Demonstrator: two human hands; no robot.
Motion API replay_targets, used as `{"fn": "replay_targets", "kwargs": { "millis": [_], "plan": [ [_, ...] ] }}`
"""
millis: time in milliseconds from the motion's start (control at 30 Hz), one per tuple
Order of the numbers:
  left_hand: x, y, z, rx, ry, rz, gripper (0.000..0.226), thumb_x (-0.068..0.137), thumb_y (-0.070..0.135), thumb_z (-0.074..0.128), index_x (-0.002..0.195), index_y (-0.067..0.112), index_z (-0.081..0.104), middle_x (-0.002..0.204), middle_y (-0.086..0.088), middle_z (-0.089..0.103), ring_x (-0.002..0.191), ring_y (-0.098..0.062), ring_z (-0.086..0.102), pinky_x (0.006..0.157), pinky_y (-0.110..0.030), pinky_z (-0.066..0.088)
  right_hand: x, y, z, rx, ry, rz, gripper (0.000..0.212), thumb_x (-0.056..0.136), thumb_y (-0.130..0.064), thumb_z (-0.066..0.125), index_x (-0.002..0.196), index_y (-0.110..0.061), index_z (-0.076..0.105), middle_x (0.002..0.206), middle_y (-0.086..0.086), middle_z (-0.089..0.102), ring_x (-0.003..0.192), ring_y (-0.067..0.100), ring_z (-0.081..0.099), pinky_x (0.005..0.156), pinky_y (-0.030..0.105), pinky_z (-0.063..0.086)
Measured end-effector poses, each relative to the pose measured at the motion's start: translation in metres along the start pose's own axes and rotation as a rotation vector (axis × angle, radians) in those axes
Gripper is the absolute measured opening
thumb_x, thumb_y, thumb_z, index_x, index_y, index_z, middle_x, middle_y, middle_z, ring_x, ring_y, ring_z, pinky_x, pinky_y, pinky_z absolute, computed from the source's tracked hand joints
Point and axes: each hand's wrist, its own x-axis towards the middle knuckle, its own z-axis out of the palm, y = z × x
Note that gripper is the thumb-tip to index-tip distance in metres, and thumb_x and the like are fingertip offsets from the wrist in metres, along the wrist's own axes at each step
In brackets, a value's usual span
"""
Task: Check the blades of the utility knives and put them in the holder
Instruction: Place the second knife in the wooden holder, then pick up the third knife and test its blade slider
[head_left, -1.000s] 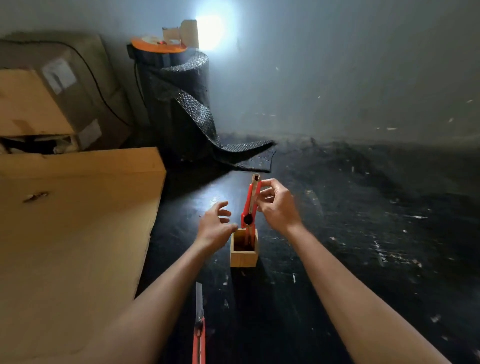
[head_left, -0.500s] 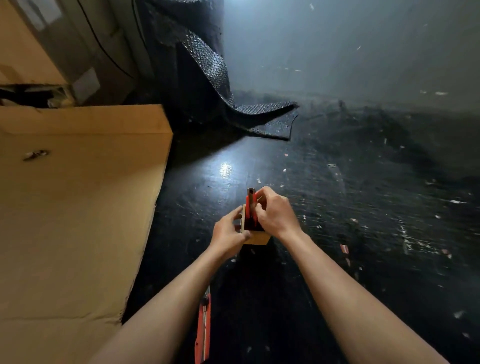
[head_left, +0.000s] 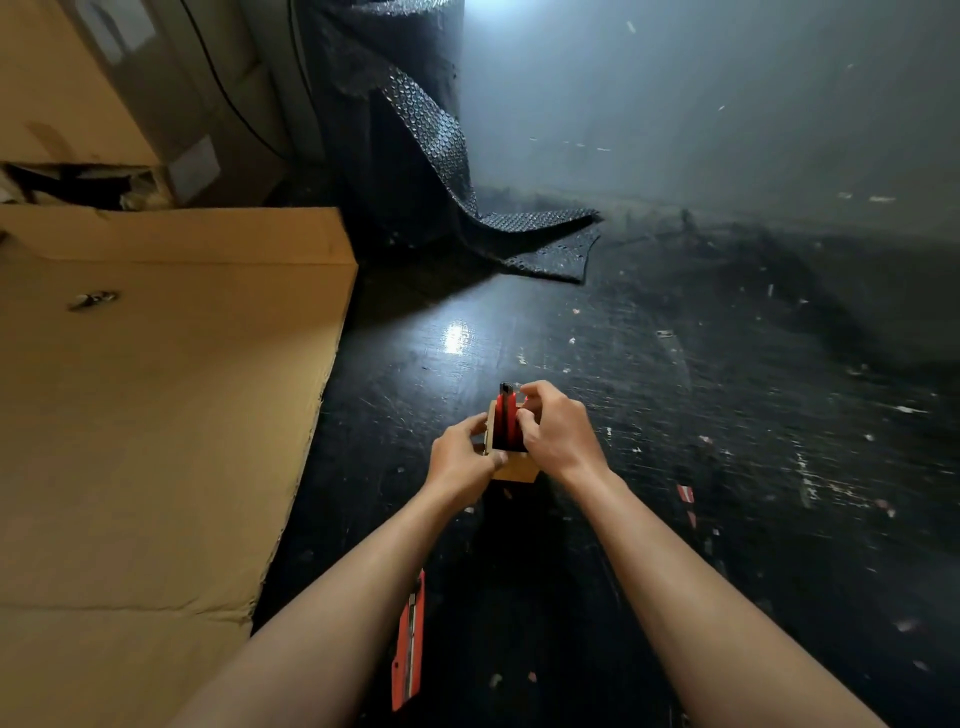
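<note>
Setting: black scuffed floor (head_left: 675, 415), flattened cardboard (head_left: 156, 415) at left, bubble-wrap roll (head_left: 415, 156) behind.
Spare knife: red utility knife (head_left: 410, 639) flat on floor beside left forearm, untouched.
Left hand (head_left: 460, 462): fingers closed on the wooden holder (head_left: 514, 470), steadying its left side.
Holder: small, light; likely tips unless braced.
Knife in holder (head_left: 506, 421): upright, red, stiff, plastic body probably slick; best taken by the body.
Right hand (head_left: 556, 431): pinched on that knife's upper right side.

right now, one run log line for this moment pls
step: seating knife | right hand: on red knife in wooden holder | left hand: steadying holder | second knife: on floor
</note>
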Motion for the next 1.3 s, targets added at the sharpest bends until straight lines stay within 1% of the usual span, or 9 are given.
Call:
{"fn": "replay_targets", "kwargs": {
  "millis": [100, 200, 433, 533, 667, 767, 933, 1067, 1300],
  "plan": [
    [-0.01, -0.003, -0.006, 0.031, 0.025, -0.001, 0.073, 0.082, 0.014, 0.083, 0.148, 0.015, 0.052, 0.144, -0.005, 0.061, 0.128, -0.024, 0.06, 0.105, -0.043, 0.051, -0.014, -0.004, -0.007, -0.007, 0.046, -0.03, 0.029, 0.095, -0.02, 0.06, 0.123, -0.011, 0.06, 0.11, 0.01, 0.072, 0.098, 0.026, 0.069, 0.084, 0.042, 0.059],
    [-0.029, -0.011, -0.017, 0.055, 0.058, 0.021, 0.068, 0.084, 0.014, 0.082, 0.146, 0.015, 0.054, 0.143, -0.006, 0.062, 0.128, -0.024, 0.061, 0.106, -0.04, 0.051, -0.034, -0.006, -0.006, -0.014, 0.05, -0.059, 0.025, 0.095, -0.02, 0.061, 0.119, -0.014, 0.061, 0.104, 0.007, 0.073, 0.093, 0.023, 0.069, 0.079, 0.042, 0.06],
    [-0.088, -0.056, -0.034, 0.196, 0.12, 0.046, 0.055, 0.085, 0.012, 0.078, 0.138, 0.014, 0.061, 0.13, -0.005, 0.069, 0.118, -0.017, 0.065, 0.094, -0.022, 0.047, -0.09, -0.003, 0.035, -0.064, -0.11, -0.018, 0.025, 0.093, -0.023, 0.059, 0.118, -0.02, 0.061, 0.106, 0.003, 0.073, 0.093, 0.022, 0.069, 0.083, 0.045, 0.058],
    [-0.105, -0.076, -0.036, 0.238, 0.135, -0.024, 0.054, 0.085, 0.009, 0.078, 0.136, 0.013, 0.062, 0.13, -0.006, 0.069, 0.118, -0.019, 0.065, 0.098, -0.027, 0.05, -0.113, 0.0, 0.063, -0.076, -0.201, 0.016, 0.027, 0.094, -0.023, 0.061, 0.12, -0.02, 0.062, 0.108, 0.003, 0.072, 0.096, 0.02, 0.068, 0.084, 0.043, 0.058],
    [-0.123, -0.106, -0.039, 0.234, 0.119, -0.144, 0.048, 0.082, 0.009, 0.08, 0.128, 0.013, 0.068, 0.119, -0.003, 0.073, 0.11, -0.016, 0.069, 0.088, -0.02, 0.051, -0.141, 0.004, 0.099, -0.076, -0.336, 0.085, 0.029, 0.095, -0.021, 0.062, 0.123, -0.019, 0.063, 0.115, 0.004, 0.07, 0.101, 0.019, 0.067, 0.085, 0.036, 0.057],
    [-0.133, -0.124, -0.037, 0.205, 0.095, -0.226, 0.047, 0.082, 0.009, 0.079, 0.127, 0.013, 0.068, 0.117, -0.003, 0.073, 0.108, -0.017, 0.069, 0.09, -0.024, 0.052, -0.16, 0.009, 0.122, -0.061, -0.439, 0.139, 0.025, 0.095, -0.019, 0.062, 0.119, -0.018, 0.064, 0.113, 0.003, 0.068, 0.094, 0.015, 0.065, 0.079, 0.031, 0.056],
    [-0.144, -0.138, -0.03, 0.089, 0.058, -0.323, 0.044, 0.087, 0.001, 0.073, 0.129, 0.011, 0.066, 0.113, -0.003, 0.073, 0.091, -0.008, 0.064, 0.072, -0.013, 0.047, -0.181, 0.012, 0.14, 0.051, -0.466, 0.185, 0.026, 0.094, -0.014, 0.06, 0.119, -0.02, 0.065, 0.107, -0.001, 0.068, 0.083, 0.006, 0.064, 0.07, 0.022, 0.054],
    [-0.147, -0.14, -0.03, -0.041, 0.051, -0.362, 0.045, 0.086, 0.0, 0.074, 0.128, 0.014, 0.068, 0.104, 0.004, 0.071, 0.096, -0.011, 0.066, 0.087, -0.026, 0.054, -0.19, 0.012, 0.14, 0.164, -0.414, 0.227, 0.025, 0.094, -0.015, 0.063, 0.118, -0.021, 0.065, 0.101, -0.009, 0.067, 0.084, 0.0, 0.064, 0.062, 0.014, 0.047],
    [-0.132, -0.107, -0.048, -0.3, -0.055, -0.276, 0.038, 0.088, -0.005, 0.069, 0.105, 0.029, 0.073, 0.11, -0.004, 0.076, 0.104, -0.023, 0.074, 0.09, -0.046, 0.062, -0.173, -0.001, 0.106, 0.339, -0.272, 0.227, 0.023, 0.09, -0.012, 0.07, 0.109, -0.025, 0.068, 0.095, -0.009, 0.073, 0.085, -0.001, 0.069, 0.064, 0.014, 0.054]
  ]
}}
